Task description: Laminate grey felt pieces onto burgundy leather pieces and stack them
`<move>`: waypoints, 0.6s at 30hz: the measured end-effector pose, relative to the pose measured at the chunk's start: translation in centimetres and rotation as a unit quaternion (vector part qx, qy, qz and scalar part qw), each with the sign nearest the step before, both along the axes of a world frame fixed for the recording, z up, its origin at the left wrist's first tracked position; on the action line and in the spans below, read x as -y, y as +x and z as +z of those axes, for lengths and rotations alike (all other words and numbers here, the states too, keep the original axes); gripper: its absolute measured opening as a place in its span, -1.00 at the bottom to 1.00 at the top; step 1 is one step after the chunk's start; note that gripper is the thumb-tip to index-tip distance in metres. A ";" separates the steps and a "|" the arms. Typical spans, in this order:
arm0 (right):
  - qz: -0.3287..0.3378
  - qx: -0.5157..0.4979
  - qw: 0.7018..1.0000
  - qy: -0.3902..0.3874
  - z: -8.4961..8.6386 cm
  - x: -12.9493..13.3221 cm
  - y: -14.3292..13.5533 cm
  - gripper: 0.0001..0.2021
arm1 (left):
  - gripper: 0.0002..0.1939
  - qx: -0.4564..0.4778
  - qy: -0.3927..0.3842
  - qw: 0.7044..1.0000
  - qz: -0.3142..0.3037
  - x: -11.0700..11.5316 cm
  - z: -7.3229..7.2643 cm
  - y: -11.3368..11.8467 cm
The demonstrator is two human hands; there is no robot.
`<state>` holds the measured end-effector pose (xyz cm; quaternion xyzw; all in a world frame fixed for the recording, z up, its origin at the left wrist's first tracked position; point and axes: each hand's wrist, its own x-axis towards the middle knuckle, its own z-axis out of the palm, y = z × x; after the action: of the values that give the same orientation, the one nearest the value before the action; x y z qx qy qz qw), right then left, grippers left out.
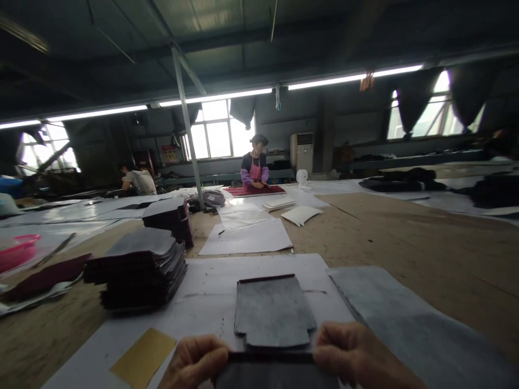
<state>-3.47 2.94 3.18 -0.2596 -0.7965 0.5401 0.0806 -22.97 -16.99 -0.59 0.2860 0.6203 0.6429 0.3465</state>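
Observation:
Low in the head view, my left hand [198,359] pinches the upper left corner of a dark grey fabric piece [271,373]. Its upper right corner is between the fingers of my right hand [344,348]. The lower part of this piece runs out of the frame. Just beyond it, a notched grey fabric piece [273,310] with a dark edge lies flat on white paper [194,302]. A yellow card [143,357] lies to the left of my left hand.
Tall stacks of dark fabric [140,265] stand at the left. A large grey sheet [409,319] lies at the right. Further off are white sheets [247,237], a metal post [188,129] and a pink basin [18,251]. A person [254,167] works across the table; another sits at the far left.

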 end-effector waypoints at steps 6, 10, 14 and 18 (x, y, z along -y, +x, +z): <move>-0.041 0.005 0.999 0.000 -0.2 0.8 -0.1 -0.78 | -0.63 -0.088 -0.027 0.994 0.054 0.0 0.4 0.6; -0.018 -0.011 1.000 -0.009 1.8 1.6 0.7 -0.76 | -0.64 -0.099 -0.040 0.993 0.047 0.6 2.0 0.9; 0.005 -0.019 0.999 0.045 4.5 0.2 -0.2 -0.72 | -0.65 -0.240 -0.057 0.968 0.055 -0.8 5.2 -0.8; -0.019 0.008 0.987 0.160 4.4 -3.7 -4.0 -0.76 | -0.66 -0.316 -0.080 0.942 0.079 -5.7 5.0 -3.6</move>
<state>-7.52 6.64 7.59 -0.2629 -0.8682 0.4018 0.1250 -26.57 -11.34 4.44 0.3955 0.7682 0.4929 0.1025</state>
